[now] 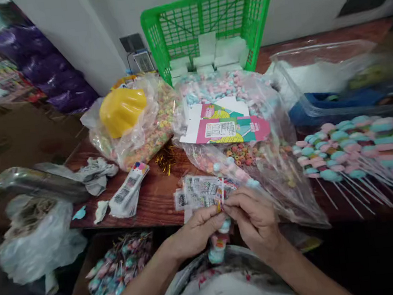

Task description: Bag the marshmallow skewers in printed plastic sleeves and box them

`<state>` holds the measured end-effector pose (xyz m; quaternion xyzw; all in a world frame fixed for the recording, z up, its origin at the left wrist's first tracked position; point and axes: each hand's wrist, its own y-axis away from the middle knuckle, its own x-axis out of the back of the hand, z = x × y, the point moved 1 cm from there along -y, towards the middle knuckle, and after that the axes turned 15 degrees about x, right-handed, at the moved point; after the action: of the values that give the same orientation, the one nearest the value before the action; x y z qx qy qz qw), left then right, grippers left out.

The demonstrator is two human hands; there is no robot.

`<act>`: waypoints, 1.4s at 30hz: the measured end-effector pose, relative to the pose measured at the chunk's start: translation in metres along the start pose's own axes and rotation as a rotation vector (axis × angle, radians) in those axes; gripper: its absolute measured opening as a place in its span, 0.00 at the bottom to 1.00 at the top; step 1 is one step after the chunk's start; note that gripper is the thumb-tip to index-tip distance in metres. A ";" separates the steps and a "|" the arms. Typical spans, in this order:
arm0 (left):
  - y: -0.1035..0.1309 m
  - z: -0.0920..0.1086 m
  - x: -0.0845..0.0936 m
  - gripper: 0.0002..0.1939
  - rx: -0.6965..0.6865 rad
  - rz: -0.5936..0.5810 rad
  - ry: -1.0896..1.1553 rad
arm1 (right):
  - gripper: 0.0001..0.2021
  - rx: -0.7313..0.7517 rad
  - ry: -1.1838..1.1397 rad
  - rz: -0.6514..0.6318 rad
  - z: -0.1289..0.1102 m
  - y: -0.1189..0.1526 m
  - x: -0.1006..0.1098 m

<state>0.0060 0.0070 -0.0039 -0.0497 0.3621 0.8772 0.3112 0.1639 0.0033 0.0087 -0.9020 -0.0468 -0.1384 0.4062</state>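
Across the wooden table (160, 203), a bag of pastel candy (224, 83) lies within easy reach, while at lower centre the left hand (199, 230) and right hand (257, 216) pinch a wrapped candy stick (216, 248) by its upper end, apparently to steady it.

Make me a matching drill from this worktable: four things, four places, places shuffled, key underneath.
1. Green basket
2. Yellow plastic piece
3. Gold tinsel
4. Single candy stack

A. Between left hand and right hand
B. On bare tabletop, between candy bags
C. At the back, near the wall
D. Atop the left candy bag

1-C, 2-D, 3-B, 4-A
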 end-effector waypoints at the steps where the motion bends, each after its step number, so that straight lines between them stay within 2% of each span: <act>1: -0.001 0.003 -0.001 0.23 -0.012 0.004 0.017 | 0.07 -0.099 -0.048 0.067 0.002 0.000 -0.002; 2: -0.001 0.006 -0.001 0.22 -0.020 0.005 0.037 | 0.08 -0.160 -0.069 0.111 0.004 0.000 -0.004; 4: -0.002 0.009 -0.002 0.20 -0.020 -0.001 0.086 | 0.07 -0.165 -0.035 0.130 0.006 0.000 -0.002; 6: -0.003 0.007 -0.002 0.17 -0.010 -0.004 0.162 | 0.09 0.001 0.115 0.083 0.006 0.000 0.007; 7: -0.003 0.004 -0.001 0.17 0.007 -0.013 0.192 | 0.14 0.140 0.209 -0.013 0.006 0.000 0.012; 9: -0.002 -0.002 0.001 0.16 0.061 -0.065 0.227 | 0.21 0.399 0.354 -0.319 0.005 -0.001 0.021; 11: 0.000 -0.009 0.005 0.17 0.114 -0.162 0.231 | 0.23 0.557 0.426 -0.568 0.006 -0.003 0.024; 12: 0.001 -0.012 0.007 0.18 0.134 -0.219 0.224 | 0.23 0.613 0.427 -0.639 0.006 -0.004 0.023; 16: 0.007 -0.019 0.017 0.23 0.209 -0.410 0.115 | 0.18 0.728 0.350 -0.642 -0.001 -0.011 0.012; 18: 0.013 -0.018 0.021 0.26 0.216 -0.420 0.044 | 0.18 0.722 0.348 -0.623 -0.003 -0.012 0.002; 19: 0.017 -0.016 0.023 0.27 0.189 -0.370 -0.019 | 0.18 0.704 0.354 -0.597 -0.001 -0.012 -0.003; 20: 0.021 -0.014 0.025 0.26 0.134 -0.271 -0.122 | 0.17 0.669 0.354 -0.567 0.002 -0.011 -0.009; 22: 0.030 -0.009 0.027 0.18 -0.022 0.030 -0.451 | 0.13 0.530 0.337 -0.517 0.013 -0.007 -0.021; 24: 0.037 -0.006 0.027 0.11 -0.152 0.337 -0.790 | 0.10 0.364 0.321 -0.574 0.024 -0.004 -0.031; 26: 0.039 -0.005 0.029 0.09 -0.195 0.496 -0.922 | 0.09 0.279 0.370 -0.637 0.030 -0.006 -0.038; 27: 0.038 -0.005 0.031 0.09 -0.204 0.522 -0.889 | 0.08 0.293 0.419 -0.634 0.030 -0.009 -0.040; 29: 0.032 -0.007 0.040 0.10 -0.177 0.468 -0.648 | 0.10 0.407 0.507 -0.592 0.024 -0.017 -0.039; 30: 0.029 -0.009 0.045 0.11 -0.130 0.390 -0.475 | 0.12 0.481 0.523 -0.579 0.020 -0.022 -0.038; 32: 0.023 -0.015 0.054 0.13 0.024 0.138 -0.136 | 0.15 0.615 0.465 -0.580 0.015 -0.028 -0.036; 34: 0.022 -0.021 0.058 0.16 0.173 -0.118 0.061 | 0.15 0.685 0.357 -0.639 0.013 -0.028 -0.035; 35: 0.023 -0.023 0.059 0.17 0.210 -0.182 0.086 | 0.14 0.690 0.311 -0.682 0.014 -0.027 -0.036; 36: 0.025 -0.024 0.058 0.17 0.208 -0.182 0.065 | 0.13 0.667 0.274 -0.728 0.016 -0.025 -0.038; 37: 0.028 -0.024 0.058 0.17 0.165 -0.114 0.002 | 0.12 0.616 0.250 -0.780 0.019 -0.025 -0.040; 40: 0.040 -0.021 0.057 0.12 -0.138 0.296 -0.336 | 0.11 0.359 0.187 -0.942 0.032 -0.035 -0.049; 42: 0.047 -0.021 0.060 0.15 -0.304 0.507 -0.487 | 0.12 0.254 0.139 -0.989 0.046 -0.053 -0.052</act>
<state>-0.0730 -0.0022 -0.0097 0.2059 0.1442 0.9562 0.1503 0.1134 0.0745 0.0028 -0.7042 -0.4573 -0.3667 0.4007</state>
